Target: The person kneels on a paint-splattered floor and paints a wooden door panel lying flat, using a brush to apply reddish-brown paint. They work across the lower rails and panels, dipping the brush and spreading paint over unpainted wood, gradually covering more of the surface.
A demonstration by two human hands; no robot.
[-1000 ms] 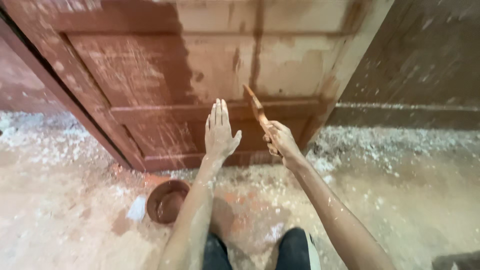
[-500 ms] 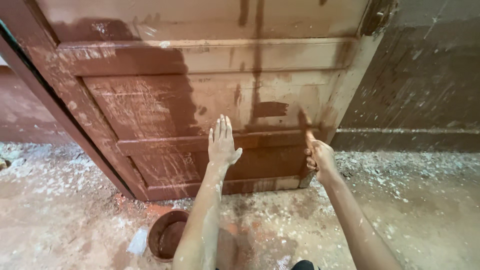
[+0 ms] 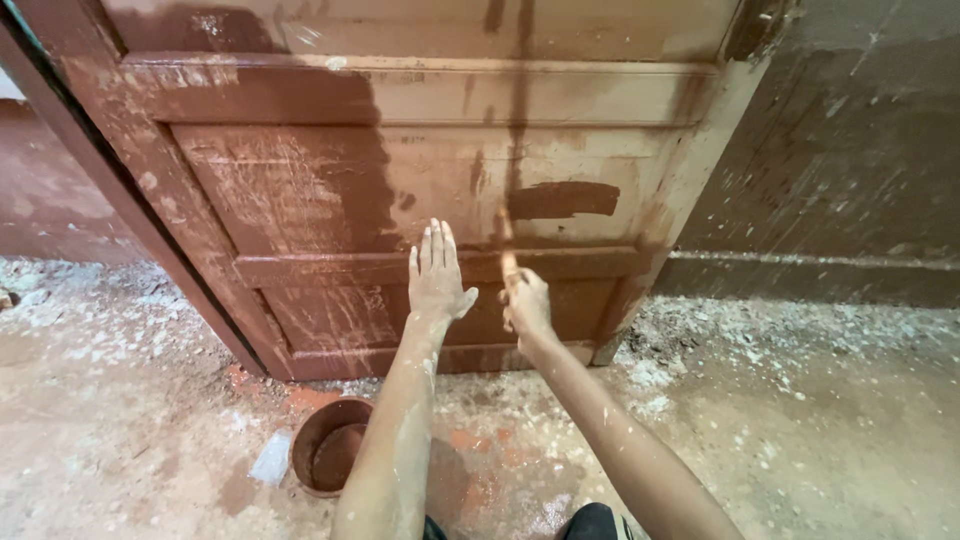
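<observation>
Left hand (image 3: 437, 272) pressed flat and open against the half-painted brown panelled wooden door (image 3: 330, 190), right hand (image 3: 525, 303) grasping a paint-smeared brush (image 3: 506, 255); upper right panels remain bare

Brush on a half-painted door

You see a slim paintbrush (image 3: 506, 255), blurred, tilted nearly upright against the wooden door (image 3: 400, 190), its tip just below a fresh dark brown stripe on the pale panel.

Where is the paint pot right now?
The paint pot sits on the floor at lower left of the head view, beside the left forearm, below the door.
</observation>
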